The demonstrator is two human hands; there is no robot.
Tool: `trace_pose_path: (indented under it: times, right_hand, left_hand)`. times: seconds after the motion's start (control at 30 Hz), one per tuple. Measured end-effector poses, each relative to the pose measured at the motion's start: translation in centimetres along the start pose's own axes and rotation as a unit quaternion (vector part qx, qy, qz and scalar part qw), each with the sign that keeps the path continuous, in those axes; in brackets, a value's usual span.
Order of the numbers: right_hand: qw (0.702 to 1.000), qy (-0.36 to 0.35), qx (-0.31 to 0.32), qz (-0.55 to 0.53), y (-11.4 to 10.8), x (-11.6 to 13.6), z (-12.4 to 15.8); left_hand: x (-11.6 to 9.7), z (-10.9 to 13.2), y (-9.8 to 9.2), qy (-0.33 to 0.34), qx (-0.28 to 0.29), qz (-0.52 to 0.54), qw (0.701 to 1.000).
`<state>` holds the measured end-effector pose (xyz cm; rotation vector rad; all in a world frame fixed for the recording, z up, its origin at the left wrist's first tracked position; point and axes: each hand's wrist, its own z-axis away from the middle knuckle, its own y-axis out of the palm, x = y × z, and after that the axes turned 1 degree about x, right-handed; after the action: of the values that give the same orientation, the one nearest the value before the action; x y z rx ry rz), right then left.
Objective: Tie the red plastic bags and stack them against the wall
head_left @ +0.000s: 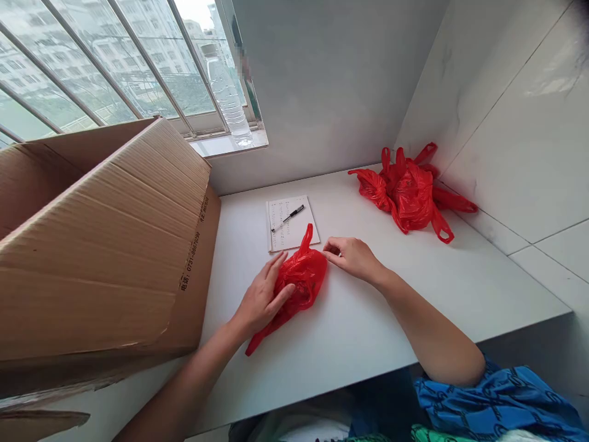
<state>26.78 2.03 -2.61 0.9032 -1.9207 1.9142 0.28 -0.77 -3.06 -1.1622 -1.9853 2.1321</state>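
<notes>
A red plastic bag (306, 276) lies on the white table between my hands, one handle loop standing up at its far side and another trailing toward the near left. My left hand (264, 298) rests on the bag's left side, fingers stretched and thumb apart. At the bag's right edge, my right hand (350, 255) pinches the red plastic between thumb and fingers. Whatever the bag contains is hidden by the crumpled plastic.
Beyond the bag lies a notebook (301, 230) with handwriting and a black pen (293, 213) on it. Several red bags (409, 190) are heaped at the back right. A large cardboard box (110, 245) stands at left. A clear bottle (230, 101) is on the windowsill.
</notes>
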Motion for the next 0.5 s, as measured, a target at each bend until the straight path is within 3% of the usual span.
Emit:
trace_pose_path:
  times: [0.1, 0.2, 0.37, 0.5]
  right_hand:
    - [1.0, 0.003, -0.009, 0.004, 0.0, -0.1, 0.0]
    - [1.0, -0.002, -0.007, 0.005, 0.1, 0.0, 0.2]
    - [1.0, -0.007, 0.01, 0.005, 0.4, -0.2, 0.1]
    - [1.0, -0.003, 0.013, 0.005, 0.6, -0.7, -0.2]
  left_hand:
    - [0.0, 0.6, -1.0, -0.068, -0.044, -0.013, 0.997]
    - [-0.9, 0.4, -1.0, -0.089, -0.026, -0.062, 0.994]
    - [-2.8, -0.9, 0.7, -0.083, 0.013, -0.143, 0.986]
    - [-2.7, -1.8, 0.9, -0.107, 0.003, -0.076, 0.991]
